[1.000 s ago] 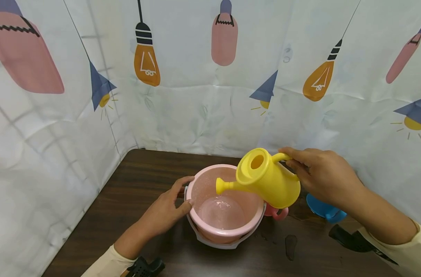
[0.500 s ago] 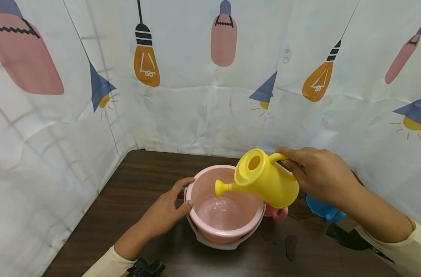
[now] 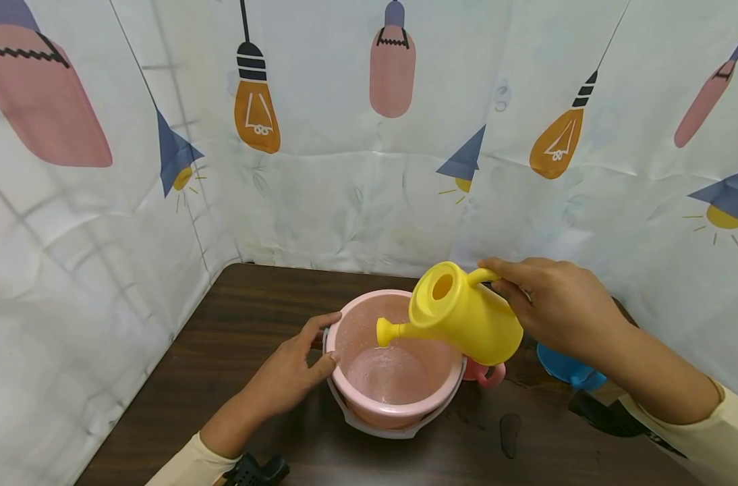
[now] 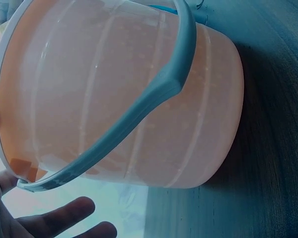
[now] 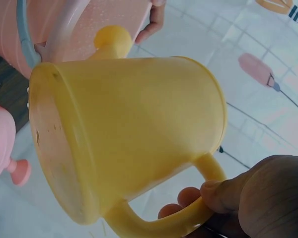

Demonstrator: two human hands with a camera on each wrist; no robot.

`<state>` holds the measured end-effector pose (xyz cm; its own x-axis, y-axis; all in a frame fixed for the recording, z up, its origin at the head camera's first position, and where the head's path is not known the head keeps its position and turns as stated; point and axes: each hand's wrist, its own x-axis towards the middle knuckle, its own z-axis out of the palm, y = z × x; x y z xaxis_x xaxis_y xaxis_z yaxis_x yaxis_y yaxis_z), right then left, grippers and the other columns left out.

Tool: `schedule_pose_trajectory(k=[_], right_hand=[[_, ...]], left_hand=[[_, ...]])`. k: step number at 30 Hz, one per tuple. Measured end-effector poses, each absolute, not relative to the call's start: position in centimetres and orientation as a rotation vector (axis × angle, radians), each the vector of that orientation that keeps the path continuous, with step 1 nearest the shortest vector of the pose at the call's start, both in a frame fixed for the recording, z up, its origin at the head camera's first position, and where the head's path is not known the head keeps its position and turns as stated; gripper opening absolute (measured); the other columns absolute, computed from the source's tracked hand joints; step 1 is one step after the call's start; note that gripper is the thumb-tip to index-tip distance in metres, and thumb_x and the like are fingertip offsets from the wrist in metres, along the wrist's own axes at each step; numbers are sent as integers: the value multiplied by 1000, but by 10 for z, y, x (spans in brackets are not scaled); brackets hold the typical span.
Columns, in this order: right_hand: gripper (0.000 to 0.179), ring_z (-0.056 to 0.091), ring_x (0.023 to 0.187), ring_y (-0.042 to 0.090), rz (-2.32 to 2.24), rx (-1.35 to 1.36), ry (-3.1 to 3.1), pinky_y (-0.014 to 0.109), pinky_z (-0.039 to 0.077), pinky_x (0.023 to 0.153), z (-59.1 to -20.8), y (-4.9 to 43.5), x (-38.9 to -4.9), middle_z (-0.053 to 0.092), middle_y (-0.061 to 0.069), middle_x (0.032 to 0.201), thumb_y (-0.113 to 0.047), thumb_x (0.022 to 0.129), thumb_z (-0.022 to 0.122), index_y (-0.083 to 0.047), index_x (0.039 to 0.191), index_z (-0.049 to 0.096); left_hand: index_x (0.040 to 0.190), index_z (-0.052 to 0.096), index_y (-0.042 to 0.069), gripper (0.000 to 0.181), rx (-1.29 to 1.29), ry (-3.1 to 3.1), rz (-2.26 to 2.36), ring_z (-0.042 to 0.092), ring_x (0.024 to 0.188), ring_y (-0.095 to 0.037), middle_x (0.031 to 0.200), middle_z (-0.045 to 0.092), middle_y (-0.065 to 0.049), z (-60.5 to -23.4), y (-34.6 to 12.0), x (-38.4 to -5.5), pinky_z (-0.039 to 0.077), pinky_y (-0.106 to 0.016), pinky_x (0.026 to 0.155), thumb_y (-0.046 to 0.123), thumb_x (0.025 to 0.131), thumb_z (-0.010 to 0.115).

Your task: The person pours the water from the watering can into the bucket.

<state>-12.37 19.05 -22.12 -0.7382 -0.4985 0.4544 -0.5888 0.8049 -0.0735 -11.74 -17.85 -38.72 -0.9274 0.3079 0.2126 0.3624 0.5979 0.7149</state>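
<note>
A pale pink bucket (image 3: 399,407) with a grey carrying handle (image 4: 124,121) stands on the table, shallow water (image 3: 387,374) in its bottom. My left hand (image 3: 287,368) holds the left rim, thumb and forefinger at the edge; in the left wrist view two other fingers stick out free beside the wall. My right hand (image 3: 557,304) grips a yellow watering can (image 3: 466,324) by its handle (image 5: 174,223). The can hangs tilted over the bucket's right side, spout pointing left and its round end (image 3: 384,332) above the opening. Drops cling to the can's base in the right wrist view.
A pink item with a curved handle (image 3: 490,375) sits right of the bucket, partly hidden by the can. Further right lies a blue item (image 3: 569,370), partly behind the right arm. Spilled water (image 3: 510,432) marks the dark wooden table (image 3: 253,297). A printed curtain (image 3: 345,189) surrounds the back and left.
The watering can and right hand have shifted slightly left, the spout still over the bucket. The glints on the water have faded. My left hand and the bucket have stayed put.
</note>
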Motion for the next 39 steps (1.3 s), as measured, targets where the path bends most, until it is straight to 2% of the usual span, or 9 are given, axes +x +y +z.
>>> schedule_pose_trajectory(k=[39], right_hand=[[40, 65, 73, 23, 292, 811, -2568, 46, 53, 61, -222, 189, -124, 75, 9, 105, -10, 92, 76, -12, 132, 71]], left_hand=[[151, 39, 32, 55, -547, -2764, -1245, 64, 112, -19, 115, 68, 5, -385, -178, -117, 47, -52, 93, 36, 100, 62]])
